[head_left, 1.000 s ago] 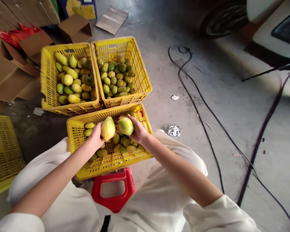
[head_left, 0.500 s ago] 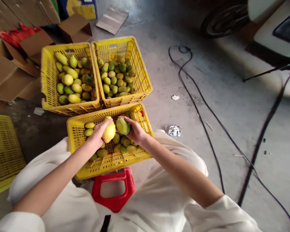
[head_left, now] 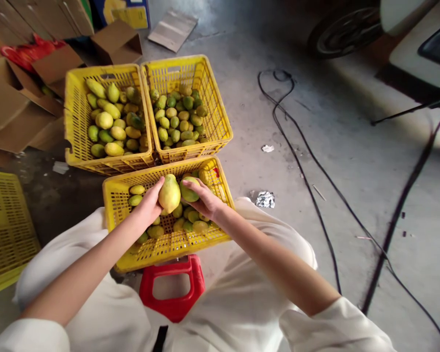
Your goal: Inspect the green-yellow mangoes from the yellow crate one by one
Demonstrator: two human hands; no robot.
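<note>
My left hand (head_left: 152, 200) holds a yellow papaya (head_left: 169, 194) with a greenish neck, its narrow end pointing away from me. Close beside it, a greener papaya (head_left: 189, 189) is in my right hand (head_left: 204, 199), whose fingers lie over its top and side. Both fruits are above the near yellow crate (head_left: 143, 254), in which several green and yellow papayas (head_left: 156, 231) lie. The undersides of the held fruits and some fingertips are hidden.
Two yellow crates, left (head_left: 73, 117) and right (head_left: 220, 120), stand beyond, both with papayas in them. A red plastic stool (head_left: 176, 310) is between my legs. Cardboard boxes (head_left: 14, 117) sit at left; black cables (head_left: 300, 171) and crumpled foil (head_left: 265, 199) lie right.
My left hand has turned the yellow papaya so its neck shows on top. My right fingers have shifted over the green papaya, which has moved slightly right.
</note>
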